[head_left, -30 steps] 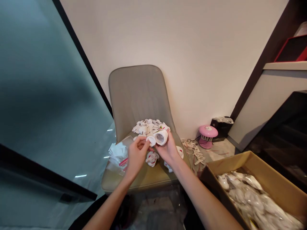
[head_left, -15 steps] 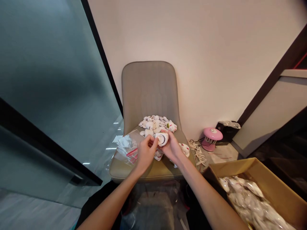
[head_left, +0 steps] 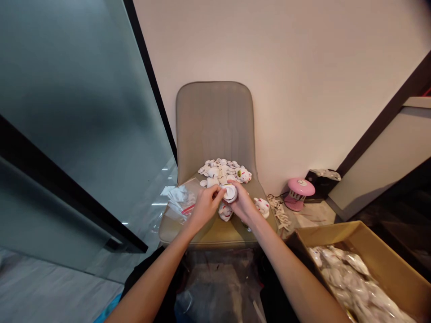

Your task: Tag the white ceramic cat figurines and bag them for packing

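In front of the chair seat, my right hand (head_left: 243,204) is wrapped round a white lucky cat figurine (head_left: 235,199) whose round base faces up toward me. My left hand (head_left: 206,205) has its thumb and fingers pinched at the edge of a white round disc (head_left: 230,193) lying over that base. Behind the hands is a pile of white discs (head_left: 218,165). A cat figurine (head_left: 244,175) lies at the pile's right, another figurine (head_left: 225,212) sits below the hands, and one more cat figurine (head_left: 261,207) is by my right wrist.
A grey-beige chair (head_left: 215,116) bears the parts and a clear zip bag (head_left: 182,202) of pale sheets. On the floor stand a pink lamp-like device (head_left: 298,193), a black box (head_left: 321,185) and a cardboard box (head_left: 380,255) of wrapped white pieces. A frosted glass panel (head_left: 67,112) is at left.
The disc now lies flatter over the figurine's base, and the base is turned more toward me. My view has shifted slightly, so the chair appears further right.
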Tool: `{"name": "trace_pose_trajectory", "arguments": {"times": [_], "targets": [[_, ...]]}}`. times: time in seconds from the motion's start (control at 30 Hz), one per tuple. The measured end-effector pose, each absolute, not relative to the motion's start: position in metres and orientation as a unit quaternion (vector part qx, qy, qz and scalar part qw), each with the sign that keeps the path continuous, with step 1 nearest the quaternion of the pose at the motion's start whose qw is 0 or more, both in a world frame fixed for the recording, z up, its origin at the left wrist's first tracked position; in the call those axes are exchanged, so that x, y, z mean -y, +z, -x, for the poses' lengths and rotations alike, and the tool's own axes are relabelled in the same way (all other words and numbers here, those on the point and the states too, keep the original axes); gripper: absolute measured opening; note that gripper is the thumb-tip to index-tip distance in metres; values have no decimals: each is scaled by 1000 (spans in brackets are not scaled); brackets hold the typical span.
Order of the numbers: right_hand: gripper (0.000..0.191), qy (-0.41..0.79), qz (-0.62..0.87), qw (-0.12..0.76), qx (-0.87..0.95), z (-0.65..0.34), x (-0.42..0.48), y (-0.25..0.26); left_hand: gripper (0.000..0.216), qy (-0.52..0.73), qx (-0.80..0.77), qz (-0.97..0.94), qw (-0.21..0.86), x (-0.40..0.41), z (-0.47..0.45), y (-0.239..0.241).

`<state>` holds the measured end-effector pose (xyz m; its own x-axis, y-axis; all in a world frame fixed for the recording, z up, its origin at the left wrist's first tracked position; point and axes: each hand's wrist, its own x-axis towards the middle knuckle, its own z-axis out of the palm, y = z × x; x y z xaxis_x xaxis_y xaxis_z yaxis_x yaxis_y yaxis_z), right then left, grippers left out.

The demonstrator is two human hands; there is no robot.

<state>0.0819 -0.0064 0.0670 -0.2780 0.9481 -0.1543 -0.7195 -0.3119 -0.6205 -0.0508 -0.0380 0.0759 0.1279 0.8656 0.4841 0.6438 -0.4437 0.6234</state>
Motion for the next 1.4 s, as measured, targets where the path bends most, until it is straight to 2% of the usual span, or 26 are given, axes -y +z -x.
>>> {"name": "trace_pose_trajectory", "arguments": {"times": [0.57, 0.77, 0.9, 0.97, 1.07, 1.17, 1.3, 1.4], "targets": [[17, 776, 243, 544, 205, -80, 11, 70, 30, 422, -550, -716, 80, 38, 49, 69], [15, 782, 237, 543, 196, -78, 11, 72, 22, 469, -550, -687, 73, 44, 43, 75], [17, 715, 249, 600, 258, -79, 10, 73, 10, 486, -507, -711, 34, 50, 37, 79], [19, 630, 270, 644, 340, -81, 14, 75, 15, 488, -496, -717, 39, 52, 32, 78], [24, 446, 290, 674, 512, -89, 23, 82, 19, 522, -494, -688, 103, 55, 21, 70], [33, 294, 279, 647, 646, -95, 31, 89, 19, 598, -474, -592, 261, 57, 6, 58], [39, 234, 271, 554, 752, -98, 31, 88, 25, 660, -390, -378, 518, 53, -9, 43], [39, 217, 279, 494, 794, -98, 27, 83, 26, 670, -336, -261, 608, 48, -10, 38]]}}
